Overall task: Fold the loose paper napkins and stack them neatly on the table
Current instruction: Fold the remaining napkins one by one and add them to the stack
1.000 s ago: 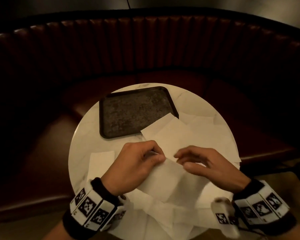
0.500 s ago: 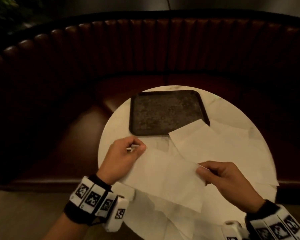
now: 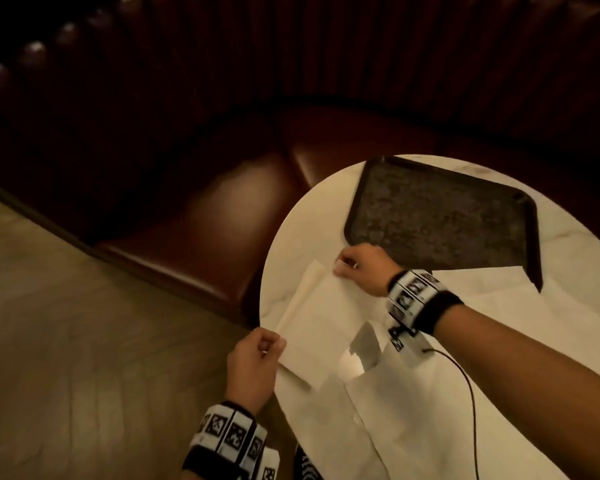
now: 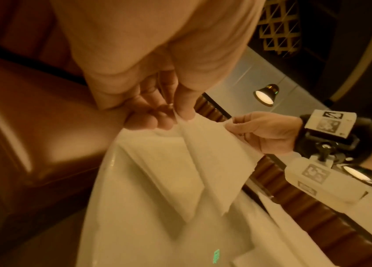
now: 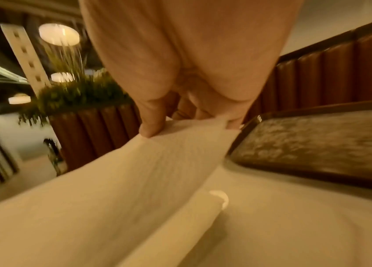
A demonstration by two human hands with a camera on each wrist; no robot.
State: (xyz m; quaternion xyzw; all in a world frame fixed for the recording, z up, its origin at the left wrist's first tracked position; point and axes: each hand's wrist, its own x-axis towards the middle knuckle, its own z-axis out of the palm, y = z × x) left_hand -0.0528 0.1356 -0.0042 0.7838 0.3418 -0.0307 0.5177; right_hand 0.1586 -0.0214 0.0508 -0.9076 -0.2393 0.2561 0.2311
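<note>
Two hands hold one napkin (image 3: 321, 320) by opposite corners above the left part of the round table (image 3: 291, 237): the left hand (image 3: 253, 368) pinches the near corner between thumb and fingers, the right hand (image 3: 361, 268) pinches the far one beside the dark tray (image 3: 440, 223). Held taut like this, it can probably settle squarely on the folded napkin (image 3: 297, 306) beneath, clear of the loose napkins (image 3: 413, 403) on the right.

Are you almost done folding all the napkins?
Not yet. A few folded napkins already sit in a pile at the table's left edge. Right now the left hand and right hand each pinch a corner of one napkin over that pile. Many loose napkins still lie unfolded on the table.
</note>
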